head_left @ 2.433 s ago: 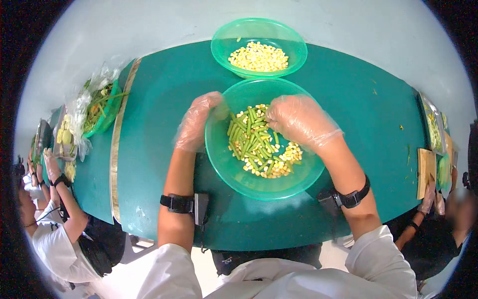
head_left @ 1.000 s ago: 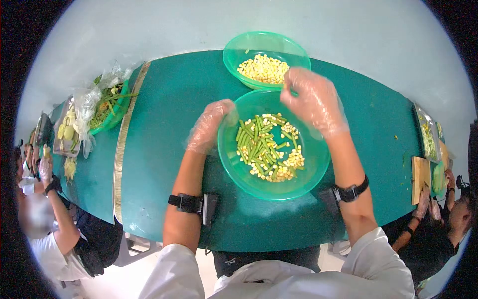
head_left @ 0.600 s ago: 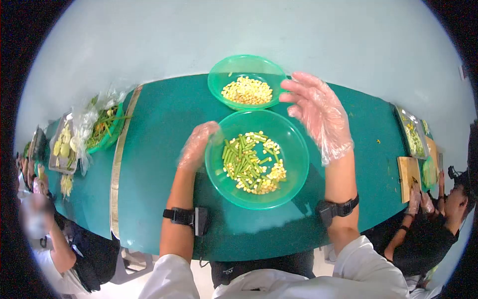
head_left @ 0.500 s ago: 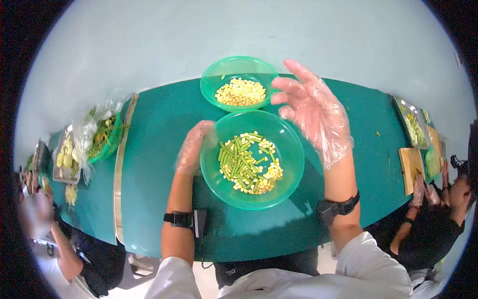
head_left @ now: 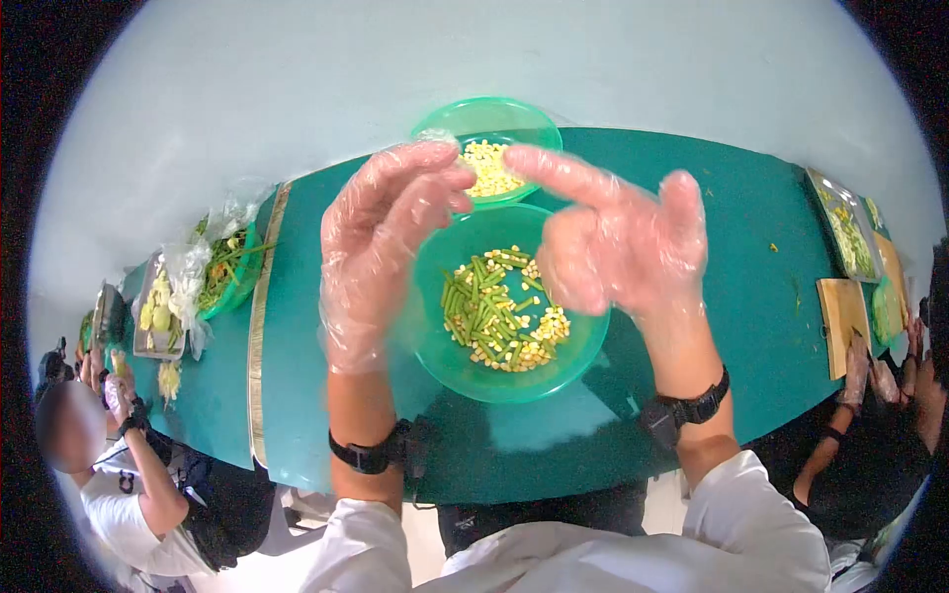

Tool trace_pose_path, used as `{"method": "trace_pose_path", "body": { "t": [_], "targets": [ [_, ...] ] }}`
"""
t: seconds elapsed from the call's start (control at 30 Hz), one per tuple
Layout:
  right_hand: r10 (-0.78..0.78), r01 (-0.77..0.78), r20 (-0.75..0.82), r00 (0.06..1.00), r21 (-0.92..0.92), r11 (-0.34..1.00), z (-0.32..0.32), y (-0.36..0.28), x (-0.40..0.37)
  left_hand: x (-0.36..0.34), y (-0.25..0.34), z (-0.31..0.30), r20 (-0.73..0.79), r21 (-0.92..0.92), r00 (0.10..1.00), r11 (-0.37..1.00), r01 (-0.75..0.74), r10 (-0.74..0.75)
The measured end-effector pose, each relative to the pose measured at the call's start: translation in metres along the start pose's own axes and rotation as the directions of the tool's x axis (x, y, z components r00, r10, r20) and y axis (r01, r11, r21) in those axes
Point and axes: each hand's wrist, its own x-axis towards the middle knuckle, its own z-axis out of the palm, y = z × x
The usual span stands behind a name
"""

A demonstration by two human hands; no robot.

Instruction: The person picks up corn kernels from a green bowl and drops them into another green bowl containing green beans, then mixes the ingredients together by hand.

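A green plastic bowl [head_left: 559, 371] with cut green bean pieces [head_left: 474, 301] and corn kernels [head_left: 539, 341] stands in front of me. Behind it, a second green bowl [head_left: 529, 117] contains pale yellow kernels [head_left: 486, 170]. My left hand [head_left: 381, 232], in a clear plastic glove, is raised over the near bowl's left side with its fingers bent loosely toward the right and holding nothing visible. Opposite it, my gloved right hand [head_left: 628, 237] hovers above the bowl's right side. Its index finger and thumb stretch out, the other fingers curl in, and nothing shows in it.
At left are a green basket of vegetables [head_left: 237, 277], a tray [head_left: 153, 341] and a plastic bag [head_left: 185, 277]. A wooden board [head_left: 840, 316] and a metal tray [head_left: 840, 232] lie at right. People work on both sides [head_left: 148, 484].
My left hand has left the near bowl's rim and risen inward. My right hand has turned and its lower fingers have curled. The view has shifted slightly.
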Motion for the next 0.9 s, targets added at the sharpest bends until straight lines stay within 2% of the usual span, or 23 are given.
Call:
{"method": "trace_pose_path", "body": {
  "t": [0.1,0.27,0.37,0.57,0.67,0.9],
  "targets": [
    [0.109,-0.113,-0.038,0.993,-0.143,0.983,0.016,-0.005,0.0,-0.007,0.005,0.009,0.056,-0.036,0.995,0.996,-0.084,0.086],
    [0.192,-0.188,0.009,0.981,-0.176,0.966,0.022,-0.004,-0.001,-0.011,0.005,0.012,0.079,-0.061,0.987,0.989,-0.132,0.137],
    [0.206,-0.198,0.022,0.978,-0.188,0.962,0.023,-0.008,-0.002,-0.012,0.006,0.01,0.065,-0.134,0.993,0.987,-0.09,0.099],
    [0.199,-0.192,0.004,0.98,-0.25,0.949,0.025,-0.012,-0.004,-0.013,0.009,0.009,0.022,0.002,1.0,1.0,-0.008,0.008],
    [0.194,-0.189,-0.01,0.981,-0.273,0.943,0.028,-0.013,-0.003,-0.011,0.008,0.006,0.04,0.035,0.998,0.998,-0.054,0.053],
    [0.19,-0.182,0.002,0.982,-0.273,0.944,0.026,-0.01,-0.003,-0.013,0.018,0.013,0.04,0.077,0.998,0.996,0.044,-0.047]
  ]
}}
